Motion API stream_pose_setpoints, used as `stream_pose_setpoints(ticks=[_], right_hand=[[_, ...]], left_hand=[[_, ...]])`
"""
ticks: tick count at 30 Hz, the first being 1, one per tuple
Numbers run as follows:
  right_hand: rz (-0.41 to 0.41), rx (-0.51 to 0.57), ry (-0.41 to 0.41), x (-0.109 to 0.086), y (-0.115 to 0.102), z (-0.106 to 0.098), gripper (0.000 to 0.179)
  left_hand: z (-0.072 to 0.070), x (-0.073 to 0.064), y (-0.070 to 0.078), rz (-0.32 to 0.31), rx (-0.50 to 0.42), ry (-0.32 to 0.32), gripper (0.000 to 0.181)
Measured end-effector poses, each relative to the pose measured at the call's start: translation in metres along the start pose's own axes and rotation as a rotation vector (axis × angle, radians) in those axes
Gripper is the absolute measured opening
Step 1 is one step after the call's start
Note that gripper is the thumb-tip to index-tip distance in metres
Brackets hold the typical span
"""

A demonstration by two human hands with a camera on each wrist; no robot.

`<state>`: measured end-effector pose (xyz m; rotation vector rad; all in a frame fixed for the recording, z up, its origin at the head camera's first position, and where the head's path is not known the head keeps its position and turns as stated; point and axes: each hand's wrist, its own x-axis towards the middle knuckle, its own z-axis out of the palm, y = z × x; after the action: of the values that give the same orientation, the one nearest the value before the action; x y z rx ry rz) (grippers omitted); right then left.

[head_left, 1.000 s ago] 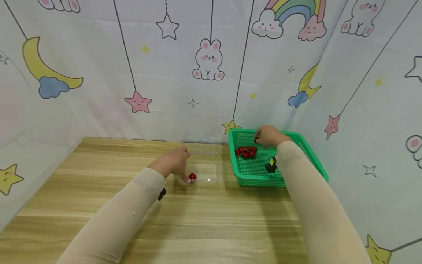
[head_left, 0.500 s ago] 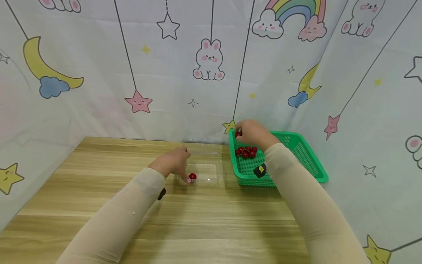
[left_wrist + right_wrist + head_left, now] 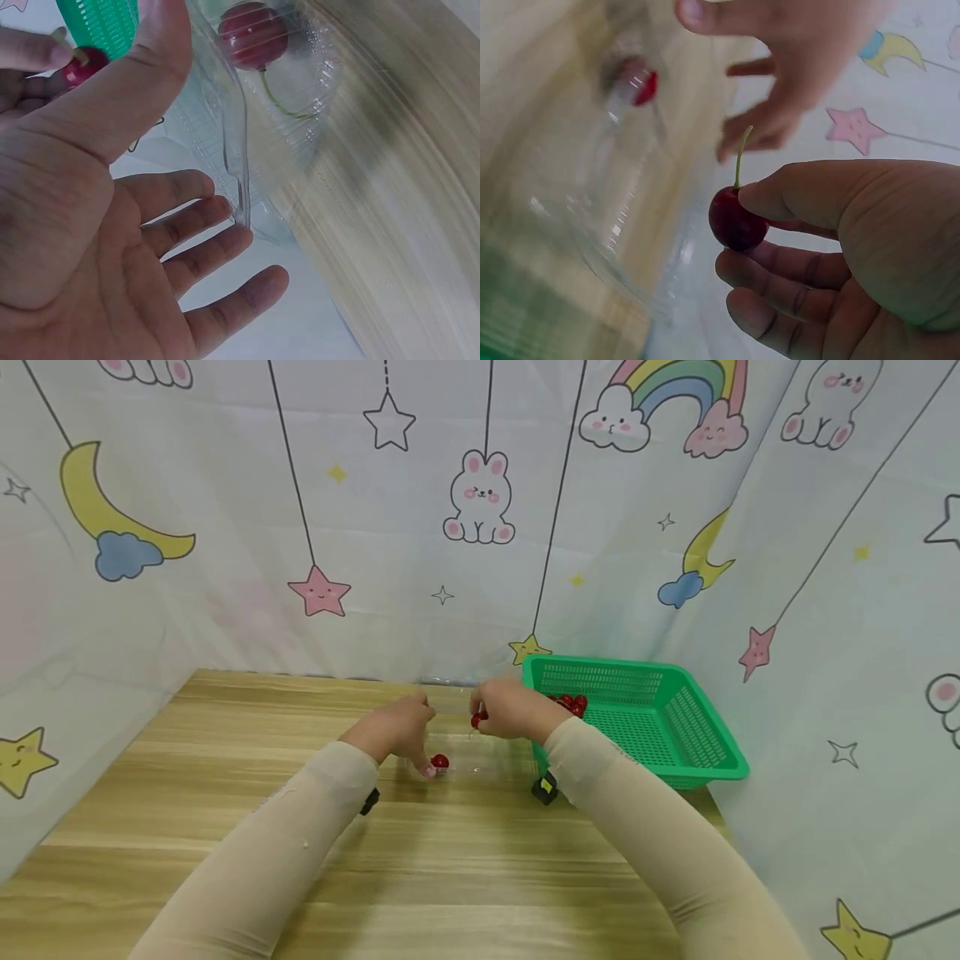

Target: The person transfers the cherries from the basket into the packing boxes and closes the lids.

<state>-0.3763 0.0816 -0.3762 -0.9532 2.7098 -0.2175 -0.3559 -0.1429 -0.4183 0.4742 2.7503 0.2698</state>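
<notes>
My right hand (image 3: 513,708) pinches a dark red cherry (image 3: 736,219) between thumb and fingertips, its green stem pointing up in the right wrist view. The hand is above the right part of a clear plastic box (image 3: 236,142). Inside the box lies another red cherry (image 3: 253,35) with a stem, near its left front corner in the head view. My left hand (image 3: 393,727) stays at the box's left side, fingers spread and fairly straight, fingertips touching its edge in the left wrist view. The thumb is by the near corner, beside the lying cherry.
A green plastic basket (image 3: 637,739) stands to the right of the box. Several cherries (image 3: 573,703) sit at its left end, partly hidden behind my right hand. Behind the wooden table (image 3: 420,877) hangs a white cloth (image 3: 390,527) with cartoon prints.
My right hand has carried its cherry leftward, out of the green basket and over the clear box. My left hand has stayed at the box.
</notes>
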Motion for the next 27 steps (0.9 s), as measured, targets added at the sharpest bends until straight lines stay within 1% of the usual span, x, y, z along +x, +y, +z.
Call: stream_pose_setpoints(ticks=[5, 8, 11, 14, 18, 22, 27], right_hand=[[-0.065, -0.029, -0.035, 0.015, -0.008, 0.028, 0.013], [-0.091, -0.036, -0.054, 0.021, -0.010, 0.039, 0.009], [-0.096, -0.032, -0.063, 0.027, -0.009, 0.044, 0.005], [-0.081, 0.005, -0.078, 0.031, -0.007, 0.047, 0.003], [-0.064, 0.061, -0.096, 0.035, -0.004, 0.051, 0.006], [-0.055, 0.079, -0.110, 0.037, -0.003, 0.055, 0.003], [-0.052, 0.093, -0.100, 0.041, -0.006, 0.058, 0.006]], left_hand=[[-0.002, -0.001, 0.002, -0.014, 0.010, -0.008, 0.116], [-0.003, -0.003, 0.003, -0.013, 0.005, -0.009, 0.116], [-0.003, -0.004, 0.003, -0.007, 0.005, -0.006, 0.115], [-0.003, -0.004, 0.004, -0.008, 0.012, -0.009, 0.116], [-0.003, -0.003, 0.004, -0.011, 0.011, -0.009, 0.116], [-0.002, -0.002, 0.002, 0.000, 0.013, 0.004, 0.116], [-0.002, -0.001, 0.002, 0.018, 0.023, 0.010, 0.116]])
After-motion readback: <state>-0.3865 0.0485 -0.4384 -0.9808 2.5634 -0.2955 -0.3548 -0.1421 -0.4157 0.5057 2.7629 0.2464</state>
